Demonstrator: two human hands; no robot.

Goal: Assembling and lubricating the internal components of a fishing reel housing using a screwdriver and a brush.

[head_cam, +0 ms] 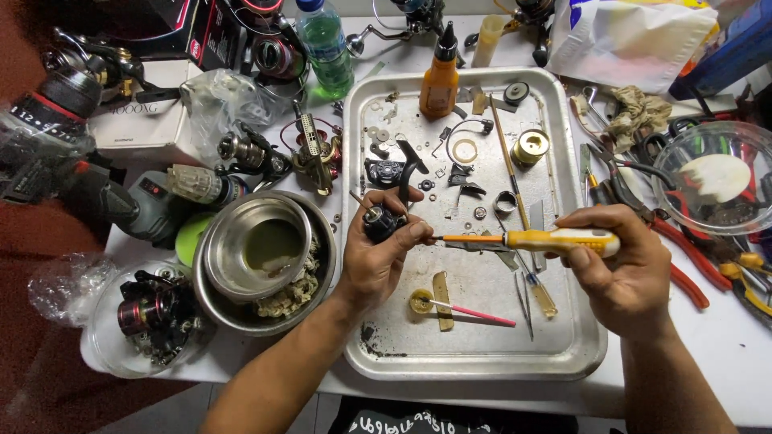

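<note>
Left hand [378, 253] clenched around a small black reel part [380, 223], held just above the dented metal tray [474, 358]; fingers cover most of the part, so its shape is hard to read. Right hand [615, 269] grips a screwdriver [531, 239] by its yellow plastic handle, orange shank running level, tip at the part and hidden by the left thumb. The tray is greasy and strewn with washers, rings, a brass cylinder [531, 146] and an orange squeeze bottle [440, 80]. Nested steel bowls [261, 257] sit left of it on the table [724, 354]; red-handled pliers [679, 257] lie right, partly under a clear lid.
</note>
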